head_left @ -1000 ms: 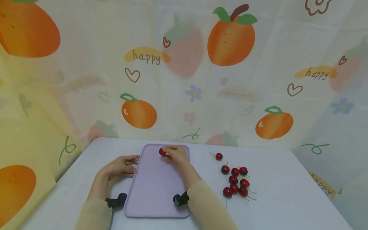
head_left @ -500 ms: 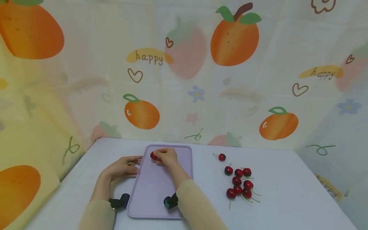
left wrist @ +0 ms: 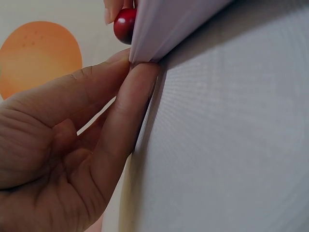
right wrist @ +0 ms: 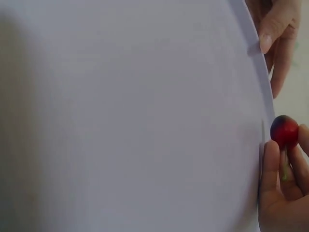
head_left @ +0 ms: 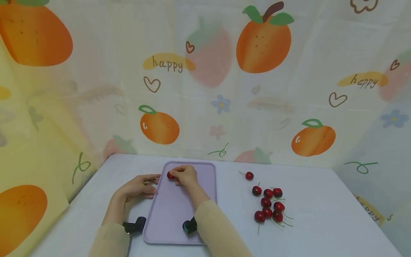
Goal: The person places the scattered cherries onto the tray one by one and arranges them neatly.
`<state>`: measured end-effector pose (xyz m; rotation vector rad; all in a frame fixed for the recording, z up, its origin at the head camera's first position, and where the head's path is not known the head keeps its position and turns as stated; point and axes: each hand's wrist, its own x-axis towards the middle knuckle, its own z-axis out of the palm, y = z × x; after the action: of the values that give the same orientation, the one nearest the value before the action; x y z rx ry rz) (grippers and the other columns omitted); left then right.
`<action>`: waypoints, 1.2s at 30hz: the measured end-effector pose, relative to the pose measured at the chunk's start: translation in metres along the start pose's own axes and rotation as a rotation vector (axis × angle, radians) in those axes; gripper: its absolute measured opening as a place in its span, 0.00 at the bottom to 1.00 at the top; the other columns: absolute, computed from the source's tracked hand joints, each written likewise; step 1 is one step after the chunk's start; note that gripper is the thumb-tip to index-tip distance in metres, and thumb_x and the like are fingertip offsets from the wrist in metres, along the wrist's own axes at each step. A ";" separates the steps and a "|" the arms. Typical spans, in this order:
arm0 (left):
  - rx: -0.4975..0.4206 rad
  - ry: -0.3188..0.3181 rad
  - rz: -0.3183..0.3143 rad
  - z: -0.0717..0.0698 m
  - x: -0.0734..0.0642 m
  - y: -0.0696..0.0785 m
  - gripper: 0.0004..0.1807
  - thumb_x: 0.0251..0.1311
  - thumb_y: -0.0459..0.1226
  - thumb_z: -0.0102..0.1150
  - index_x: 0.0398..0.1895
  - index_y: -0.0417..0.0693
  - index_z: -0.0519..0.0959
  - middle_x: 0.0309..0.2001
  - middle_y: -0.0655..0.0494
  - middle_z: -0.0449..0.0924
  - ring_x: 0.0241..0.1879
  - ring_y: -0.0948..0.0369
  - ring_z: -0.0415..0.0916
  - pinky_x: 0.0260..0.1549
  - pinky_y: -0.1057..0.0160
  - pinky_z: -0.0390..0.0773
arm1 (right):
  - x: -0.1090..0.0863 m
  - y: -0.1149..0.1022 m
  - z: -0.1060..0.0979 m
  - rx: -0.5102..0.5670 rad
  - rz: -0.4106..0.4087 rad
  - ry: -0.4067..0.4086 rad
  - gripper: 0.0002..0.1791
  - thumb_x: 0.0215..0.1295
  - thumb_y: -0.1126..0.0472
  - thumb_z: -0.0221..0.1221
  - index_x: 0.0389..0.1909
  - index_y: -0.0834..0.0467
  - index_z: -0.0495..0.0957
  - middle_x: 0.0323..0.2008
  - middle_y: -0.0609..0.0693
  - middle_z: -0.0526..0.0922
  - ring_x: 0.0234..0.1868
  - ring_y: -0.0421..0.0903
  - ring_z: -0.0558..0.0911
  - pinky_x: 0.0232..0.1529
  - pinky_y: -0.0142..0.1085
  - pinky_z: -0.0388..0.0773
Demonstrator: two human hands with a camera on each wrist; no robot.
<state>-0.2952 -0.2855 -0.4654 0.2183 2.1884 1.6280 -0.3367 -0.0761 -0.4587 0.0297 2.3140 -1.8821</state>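
A dark red cherry (head_left: 170, 175) is pinched between the thumb and fingers of my right hand (head_left: 187, 176), over the far left corner of a pale purple tray (head_left: 173, 217). In the right wrist view the cherry (right wrist: 285, 131) has its green stem pointing down among the fingers. My left hand (head_left: 136, 186) lies beside the tray's left edge, fingertips touching the rim. The left wrist view has the thumb and a finger of the left hand (left wrist: 91, 121) against the tray's side, with the held cherry (left wrist: 124, 25) just beyond.
Several cherries with stems (head_left: 267, 213) lie grouped on the white tabletop (head_left: 321, 214) right of the tray. One cherry (head_left: 249, 175) sits apart, farther back. A fruit-print cloth (head_left: 199, 117) hangs behind the table. Each wrist wears a black camera.
My right hand has moved left with the cherry, from the tray's far middle to its far left corner, and lowered slightly. The left hand stays at the tray's edge.
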 end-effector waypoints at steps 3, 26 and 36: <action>0.000 0.001 -0.006 0.001 -0.001 0.001 0.41 0.58 0.29 0.63 0.74 0.33 0.57 0.64 0.33 0.65 0.41 0.64 0.79 0.43 0.65 0.87 | 0.001 0.003 0.001 -0.054 -0.028 0.012 0.10 0.56 0.59 0.71 0.37 0.60 0.88 0.34 0.53 0.90 0.18 0.37 0.78 0.18 0.27 0.80; 0.012 0.027 -0.032 0.003 -0.001 0.003 0.41 0.57 0.30 0.64 0.74 0.34 0.59 0.63 0.35 0.67 0.42 0.63 0.80 0.43 0.64 0.88 | 0.007 0.007 -0.007 -0.211 -0.085 0.031 0.11 0.59 0.56 0.68 0.40 0.57 0.88 0.36 0.52 0.90 0.10 0.36 0.68 0.12 0.23 0.69; 0.033 0.061 -0.063 0.004 0.000 0.002 0.40 0.57 0.31 0.66 0.73 0.37 0.61 0.62 0.37 0.68 0.40 0.61 0.81 0.43 0.63 0.88 | 0.010 0.009 -0.015 -0.141 -0.073 0.012 0.12 0.60 0.56 0.67 0.42 0.57 0.87 0.36 0.52 0.88 0.17 0.37 0.72 0.13 0.24 0.71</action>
<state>-0.2942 -0.2816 -0.4645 0.1100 2.2455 1.5846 -0.3476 -0.0607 -0.4657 -0.0612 2.4817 -1.7497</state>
